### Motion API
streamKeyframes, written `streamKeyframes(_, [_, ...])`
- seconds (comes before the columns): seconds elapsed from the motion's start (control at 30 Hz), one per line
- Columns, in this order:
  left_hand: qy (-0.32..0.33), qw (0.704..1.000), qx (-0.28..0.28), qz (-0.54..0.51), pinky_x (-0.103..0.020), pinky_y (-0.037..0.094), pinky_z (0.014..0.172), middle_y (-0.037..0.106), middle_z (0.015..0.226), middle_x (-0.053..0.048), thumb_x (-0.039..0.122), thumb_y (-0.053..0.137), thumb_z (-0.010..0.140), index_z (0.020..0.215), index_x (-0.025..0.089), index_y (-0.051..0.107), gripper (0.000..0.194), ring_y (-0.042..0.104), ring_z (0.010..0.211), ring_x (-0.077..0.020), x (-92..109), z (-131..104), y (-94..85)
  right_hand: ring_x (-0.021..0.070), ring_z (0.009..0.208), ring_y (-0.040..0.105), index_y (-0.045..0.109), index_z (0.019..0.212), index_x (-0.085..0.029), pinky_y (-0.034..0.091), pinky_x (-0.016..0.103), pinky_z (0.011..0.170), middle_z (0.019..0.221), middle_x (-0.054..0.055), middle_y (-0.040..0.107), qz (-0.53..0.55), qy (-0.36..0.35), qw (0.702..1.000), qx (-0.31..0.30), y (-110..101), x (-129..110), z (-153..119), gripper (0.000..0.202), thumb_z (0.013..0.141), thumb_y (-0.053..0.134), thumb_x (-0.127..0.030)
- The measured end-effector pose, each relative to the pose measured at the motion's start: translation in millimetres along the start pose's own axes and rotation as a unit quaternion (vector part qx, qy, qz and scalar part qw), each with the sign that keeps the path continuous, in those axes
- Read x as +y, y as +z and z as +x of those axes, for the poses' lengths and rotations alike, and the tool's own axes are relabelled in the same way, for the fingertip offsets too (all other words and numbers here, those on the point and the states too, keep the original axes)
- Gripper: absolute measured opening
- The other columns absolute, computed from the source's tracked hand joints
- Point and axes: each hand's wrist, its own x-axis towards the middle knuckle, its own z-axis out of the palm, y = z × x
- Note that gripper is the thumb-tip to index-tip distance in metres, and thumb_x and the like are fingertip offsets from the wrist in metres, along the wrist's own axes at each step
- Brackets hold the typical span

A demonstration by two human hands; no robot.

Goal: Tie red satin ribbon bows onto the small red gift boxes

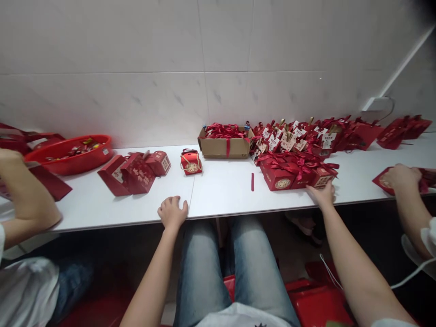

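Observation:
My left hand [172, 212] rests on the front edge of the white table [218, 193], fingers apart, holding nothing. On the right, my right hand [323, 194] touches the front corner of a row of red gift boxes [282, 179] topped with ribbon bows; its thumb lies along the bottom edge and some fingers are hidden against the end box. A short red ribbon strip [252, 181] lies left of that row. A small shiny red box [191, 162] with a gold cord stands beyond my left hand.
Behind stands a cardboard box [223, 148] of red ribbons, beside a pile of tagged red boxes [289, 136]. Dark red boxes [138, 173] and a red basin [68, 161] sit left. Other people's arms reach in at left [27, 195] and right [407, 181].

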Motion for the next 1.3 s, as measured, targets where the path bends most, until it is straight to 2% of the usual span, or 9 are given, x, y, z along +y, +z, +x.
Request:
streamKeyframes(0.07, [-0.006,1.000,-0.002,0.000,-0.041,0.031,0.093,0.055,0.115,-0.013,0.039,0.046,0.081,0.106,0.019,0.060,0.035,0.046,0.111,-0.0290,1.0,-1.1,-0.1,0.0362,0.133,0.026,0.025,0.140,-0.009,0.017,0.055,0.107,0.142,0.026,0.027,-0.006,0.037,0.999,-0.016,11.0,-5.3,-15.1,0.084,0.070,0.061,-0.037])
streamKeyframes(0.13, [-0.011,1.000,-0.005,-0.001,-0.041,0.030,0.094,0.054,0.116,-0.013,0.038,0.046,0.081,0.106,0.019,0.060,0.035,0.045,0.112,-0.0289,2.1,-2.1,-0.6,0.0332,0.137,0.021,0.028,0.139,-0.007,0.013,0.050,0.110,0.145,0.026,0.022,-0.010,0.051,0.999,-0.012,21.3,-12.4,-30.6,0.075,0.075,0.054,-0.034])
streamKeyframes(0.3, [-0.009,1.000,-0.007,-0.004,-0.042,0.029,0.094,0.054,0.117,-0.013,0.037,0.046,0.081,0.107,0.019,0.059,0.035,0.045,0.112,-0.0291,3.4,-3.1,-1.2,0.0360,0.134,0.026,0.022,0.141,0.001,0.015,0.048,0.110,0.146,0.027,0.021,-0.067,0.044,0.996,0.030,39.9,-24.4,-53.0,0.077,0.076,0.051,-0.030])
streamKeyframes(0.4, [-0.008,1.000,-0.006,-0.006,-0.042,0.030,0.094,0.054,0.117,-0.014,0.038,0.046,0.081,0.107,0.019,0.059,0.035,0.044,0.112,-0.0298,3.1,-2.9,-0.3,0.0367,0.131,0.030,0.025,0.138,0.006,0.018,0.048,0.108,0.144,0.028,0.027,-0.087,0.046,0.994,0.042,44.0,-23.5,-52.8,0.076,0.076,0.051,-0.029])
streamKeyframes(0.57, [0.003,1.000,-0.006,-0.006,-0.044,0.030,0.093,0.053,0.117,-0.015,0.039,0.045,0.081,0.108,0.018,0.059,0.037,0.044,0.112,-0.0311,2.2,-2.6,1.5,0.0356,0.130,0.031,0.032,0.133,0.006,0.019,0.049,0.106,0.140,0.029,0.033,-0.100,0.032,0.993,0.050,45.2,-19.8,-49.4,0.070,0.076,0.050,-0.030])
streamKeyframes(0.8, [0.021,1.000,-0.011,0.011,-0.044,0.030,0.093,0.052,0.119,-0.015,0.037,0.042,0.083,0.111,0.018,0.059,0.038,0.043,0.113,-0.0313,1.2,-3.9,2.1,0.0360,0.130,0.031,0.034,0.133,0.002,0.021,0.053,0.103,0.138,0.030,0.034,-0.106,0.027,0.993,0.044,43.6,-21.2,-51.1,0.067,0.077,0.051,-0.031])
streamKeyframes(0.97, [0.022,1.000,-0.007,-0.006,-0.046,0.030,0.094,0.052,0.118,-0.017,0.036,0.043,0.083,0.111,0.017,0.059,0.037,0.042,0.113,-0.0321,-0.5,-3.4,3.1,0.0355,0.130,0.030,0.035,0.131,0.006,0.020,0.047,0.106,0.139,0.029,0.034,-0.114,0.040,0.992,0.038,44.5,-21.7,-50.5,0.069,0.077,0.051,-0.033])
streamKeyframes(1.1, [0.031,0.999,-0.007,-0.020,-0.046,0.028,0.096,0.051,0.124,-0.016,0.034,0.042,0.084,0.111,0.016,0.058,0.036,0.040,0.120,-0.0315,-1.9,-3.2,5.8,0.0354,0.129,0.032,0.037,0.130,0.005,0.021,0.048,0.105,0.138,0.029,0.035,-0.119,0.035,0.991,0.044,47.3,-19.8,-49.8,0.067,0.077,0.051,-0.033])
streamKeyframes(1.3, [0.047,0.998,-0.032,0.000,-0.048,0.029,0.097,0.053,0.127,-0.015,0.035,0.037,0.086,0.114,0.016,0.056,0.039,0.041,0.121,-0.0303,-3.6,-2.2,4.6,0.0357,0.129,0.032,0.033,0.133,0.008,0.020,0.046,0.106,0.139,0.028,0.034,-0.128,0.031,0.990,0.045,48.0,-18.7,-49.1,0.072,0.077,0.053,-0.034])
